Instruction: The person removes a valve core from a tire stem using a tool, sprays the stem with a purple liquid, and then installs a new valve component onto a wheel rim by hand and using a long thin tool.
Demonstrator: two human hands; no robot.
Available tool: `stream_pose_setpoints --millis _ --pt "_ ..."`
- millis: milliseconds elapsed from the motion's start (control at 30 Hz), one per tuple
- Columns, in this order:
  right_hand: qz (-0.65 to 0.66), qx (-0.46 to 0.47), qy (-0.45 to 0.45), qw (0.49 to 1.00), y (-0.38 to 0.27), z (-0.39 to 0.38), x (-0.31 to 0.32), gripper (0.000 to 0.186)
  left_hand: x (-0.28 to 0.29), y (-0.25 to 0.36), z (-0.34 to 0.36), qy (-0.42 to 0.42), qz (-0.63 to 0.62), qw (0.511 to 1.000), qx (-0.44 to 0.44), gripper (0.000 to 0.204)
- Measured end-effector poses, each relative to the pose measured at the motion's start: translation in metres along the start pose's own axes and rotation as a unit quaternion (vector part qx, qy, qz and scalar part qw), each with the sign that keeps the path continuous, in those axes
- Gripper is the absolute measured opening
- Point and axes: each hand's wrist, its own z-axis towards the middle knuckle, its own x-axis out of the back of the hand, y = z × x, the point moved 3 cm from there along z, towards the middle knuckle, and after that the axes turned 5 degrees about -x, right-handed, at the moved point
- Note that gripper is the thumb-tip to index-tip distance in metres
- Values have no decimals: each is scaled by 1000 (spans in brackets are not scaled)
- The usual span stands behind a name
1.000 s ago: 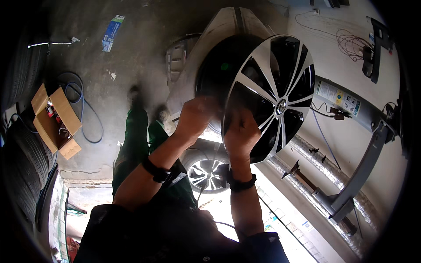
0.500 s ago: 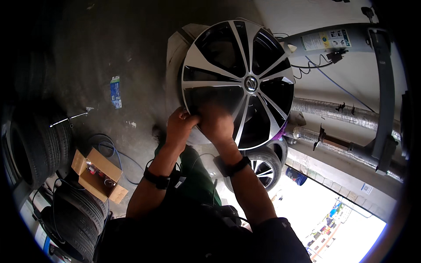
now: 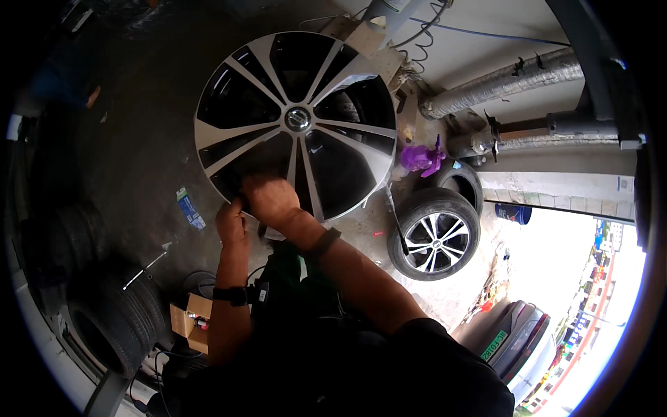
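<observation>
A large alloy wheel rim (image 3: 300, 149) with silver-and-black spokes lies face up in front of me, with no tyre visible on it. At its near left edge, my left hand (image 3: 232, 221) is closed, thumb and fingers pinched together against the lip. Right beside it, my right hand (image 3: 272, 200) reaches over the lip into a gap between two spokes, its fingers curled and partly blurred. Whatever either hand grips is too small or hidden behind the fingers. A dark band (image 3: 240, 295) circles my left wrist.
On the floor are a blue-and-white carton (image 3: 189, 210), a cross-ended wrench (image 3: 146, 270) and an open cardboard box (image 3: 192, 324). Tyres (image 3: 114, 323) stand at left. A purple spray bottle (image 3: 422, 160) and a wheel with tyre (image 3: 438, 236) are at right, a car (image 3: 511, 340) beyond.
My view has turned, so the rim appears farther left and the car has come into sight. Both hands stay together at the rim's near edge; the right one is less blurred.
</observation>
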Motion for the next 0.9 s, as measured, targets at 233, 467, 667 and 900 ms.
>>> stream_pose_setpoints --millis 233,467,667,900 --pt "169 -47 289 941 56 -72 147 10 -2 -5 3 40 -9 999 -14 11" --pt "39 -414 180 891 320 -134 88 39 -13 3 -3 31 23 999 -7 10" --pt "43 -487 83 868 334 -91 65 51 -3 7 -4 12 22 1000 -7 10" --pt "11 -466 32 884 362 -68 60 41 -7 4 -3 4 0 1000 2 12"
